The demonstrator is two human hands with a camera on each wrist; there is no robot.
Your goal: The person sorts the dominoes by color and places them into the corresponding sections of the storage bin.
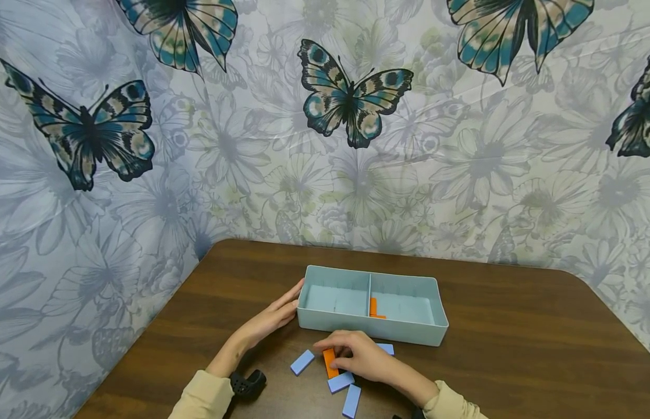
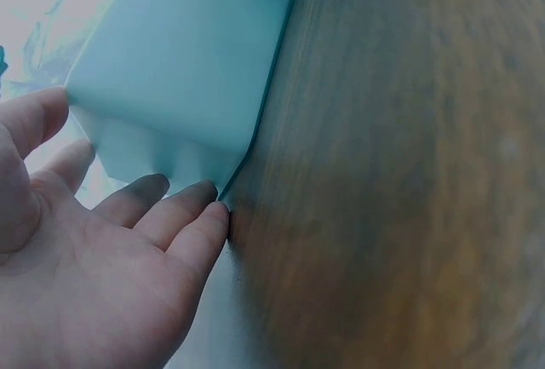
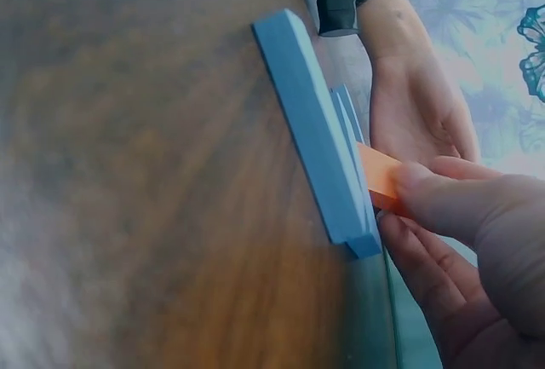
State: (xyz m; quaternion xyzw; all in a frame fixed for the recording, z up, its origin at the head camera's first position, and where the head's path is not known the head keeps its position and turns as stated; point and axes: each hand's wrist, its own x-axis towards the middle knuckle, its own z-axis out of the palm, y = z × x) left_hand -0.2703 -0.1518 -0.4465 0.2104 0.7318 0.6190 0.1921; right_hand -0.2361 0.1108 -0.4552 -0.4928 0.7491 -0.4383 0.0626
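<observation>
A light teal box [image 1: 351,326] with two compartments stands on the table. My left hand [image 1: 267,323] rests its extended fingers against the box's left end; the left wrist view shows the fingertips [image 2: 200,192] on that end wall. In front of the box, my right hand [image 1: 361,356] pinches an orange block [image 1: 330,362] between thumb and fingers, low over the table. The right wrist view shows the thumb [image 3: 434,198] on the block's end. Blue blocks lie close by, one [image 1: 341,382] just below the orange block and another [image 1: 302,362] to its left.
More orange pieces [image 1: 374,307] sit in the box's right compartment, against the divider. Another blue block [image 1: 351,401] lies nearer me, and one more [image 1: 386,348] shows partly behind the right hand. A butterfly-patterned cloth [image 1: 356,192] hangs behind the brown table [image 1: 513,326].
</observation>
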